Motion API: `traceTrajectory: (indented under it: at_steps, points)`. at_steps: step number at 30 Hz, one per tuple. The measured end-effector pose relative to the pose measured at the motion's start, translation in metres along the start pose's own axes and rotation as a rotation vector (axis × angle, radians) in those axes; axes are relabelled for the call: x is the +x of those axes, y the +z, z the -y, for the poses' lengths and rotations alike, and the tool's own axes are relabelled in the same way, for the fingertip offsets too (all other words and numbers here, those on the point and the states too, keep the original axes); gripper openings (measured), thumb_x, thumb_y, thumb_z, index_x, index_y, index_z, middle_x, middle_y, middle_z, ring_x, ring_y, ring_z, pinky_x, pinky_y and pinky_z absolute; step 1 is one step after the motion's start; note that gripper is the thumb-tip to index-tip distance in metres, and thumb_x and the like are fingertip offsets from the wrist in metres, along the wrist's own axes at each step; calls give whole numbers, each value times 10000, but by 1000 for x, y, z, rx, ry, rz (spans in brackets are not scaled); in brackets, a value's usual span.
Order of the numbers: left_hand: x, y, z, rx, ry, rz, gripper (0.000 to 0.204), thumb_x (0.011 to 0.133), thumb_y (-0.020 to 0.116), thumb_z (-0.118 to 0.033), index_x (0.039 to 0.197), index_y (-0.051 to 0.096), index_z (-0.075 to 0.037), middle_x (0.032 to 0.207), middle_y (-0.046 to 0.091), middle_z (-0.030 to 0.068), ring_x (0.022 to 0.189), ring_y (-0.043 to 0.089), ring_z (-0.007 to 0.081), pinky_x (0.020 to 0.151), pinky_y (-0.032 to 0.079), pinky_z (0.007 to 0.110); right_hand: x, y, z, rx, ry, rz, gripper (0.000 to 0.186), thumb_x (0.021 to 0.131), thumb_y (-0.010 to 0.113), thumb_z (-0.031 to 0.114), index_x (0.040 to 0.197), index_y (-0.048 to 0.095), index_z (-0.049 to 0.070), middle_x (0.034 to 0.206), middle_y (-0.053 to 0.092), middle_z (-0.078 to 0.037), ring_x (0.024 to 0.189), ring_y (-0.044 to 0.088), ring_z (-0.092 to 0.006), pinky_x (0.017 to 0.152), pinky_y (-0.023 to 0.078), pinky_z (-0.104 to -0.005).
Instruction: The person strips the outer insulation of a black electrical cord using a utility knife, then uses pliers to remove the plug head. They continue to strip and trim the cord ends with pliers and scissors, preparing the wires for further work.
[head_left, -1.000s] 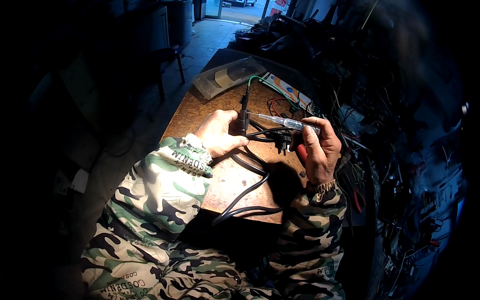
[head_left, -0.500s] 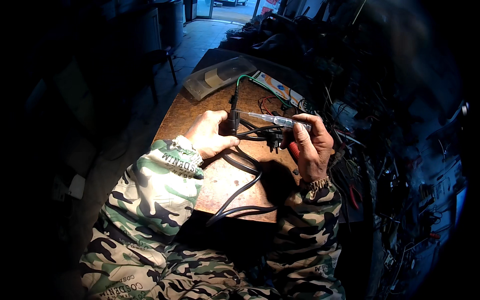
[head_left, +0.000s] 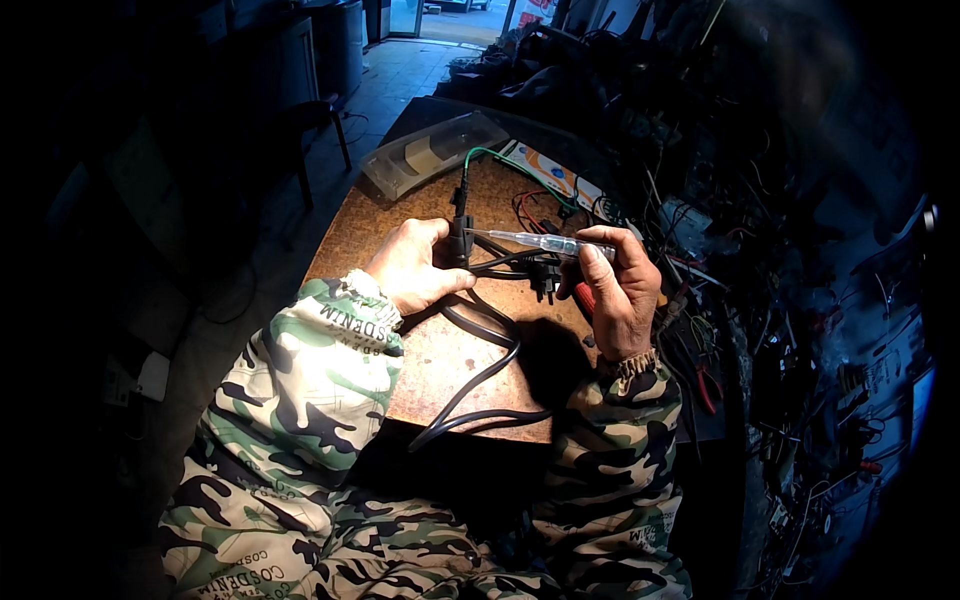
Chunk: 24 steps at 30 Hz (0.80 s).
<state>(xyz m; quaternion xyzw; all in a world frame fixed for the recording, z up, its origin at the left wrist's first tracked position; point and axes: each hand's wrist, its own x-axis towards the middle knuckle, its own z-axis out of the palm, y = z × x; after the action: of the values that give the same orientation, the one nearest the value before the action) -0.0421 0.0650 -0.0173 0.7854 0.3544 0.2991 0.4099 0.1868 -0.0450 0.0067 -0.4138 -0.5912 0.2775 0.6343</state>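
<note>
My left hand [head_left: 408, 270] grips a black cord connector [head_left: 462, 242], thumb and fingers closed around its side. In my right hand [head_left: 622, 295] is a slim screwdriver [head_left: 535, 240] with a clear handle, like a voltage tester, pointing left. Its tip meets the connector's side or passes just in front of it; I cannot tell which. A black clip with a green wire [head_left: 505, 155] stands at the connector's upper end. Loops of black cord [head_left: 470, 390] run beneath my hands, and a black plug [head_left: 544, 278] lies between them. A red handle [head_left: 586, 299] shows beside my right fingers.
The wooden table [head_left: 345, 240] carries a clear plastic tray [head_left: 400, 170] and a white-orange box [head_left: 555, 172] at its far side. Red-handled pliers [head_left: 707, 390] lie at the right. Tangled wires and parts crowd beyond the right edge; a stool [head_left: 305, 130] stands at far left.
The connector, both hands and the screwdriver appear slightly further left, partly with a small view shift. Both grips stay the same.
</note>
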Motion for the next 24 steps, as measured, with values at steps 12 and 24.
traceTrajectory:
  at_steps: [12, 24]
  points:
    - [5, 8, -1, 3, -62, -5, 358, 762, 838, -180, 969, 657, 49, 867, 691, 95, 801, 638, 147, 749, 526, 311, -6, -8, -3, -30, 4, -57, 175, 996, 614, 102, 1109, 604, -31, 849, 644, -45, 735, 601, -81, 645, 507, -225]
    - [0, 3, -12, 102, -34, -31, 320, 751, 804, -240, 833, 654, 30, 728, 644, 83, 691, 603, 165, 655, 490, 339, -4, -5, -15, 48, -11, -74, 185, 987, 635, 98, 1135, 611, -9, 908, 621, 1, 779, 556, -37, 652, 435, -159]
